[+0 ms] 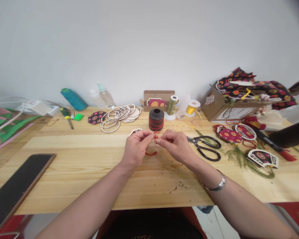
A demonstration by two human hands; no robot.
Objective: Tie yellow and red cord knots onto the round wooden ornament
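Both hands meet over the middle of the wooden table, in front of a black spool (156,120) wound with red cord. Between thumb and forefinger my left hand (137,146) pinches a red cord (155,134) that looks looped or knotted at the fingertips. My right hand (175,144), a silver bangle on its wrist, pinches a thin strand of the cord close beside it. A red tail of cord hangs below the hands near the tabletop. Behind my left hand a pale cut-out piece (136,131) is partly hidden. Scissors (206,146) with black handles lie just right of my right hand.
Wooden cut-out frames (119,116) pile up at back left. Green (173,106) and yellow thread spools (192,107) stand behind. A fabric-filled cardboard box (229,109) and tasselled ornaments (262,158) are at right. A phone (20,186) lies at front left.
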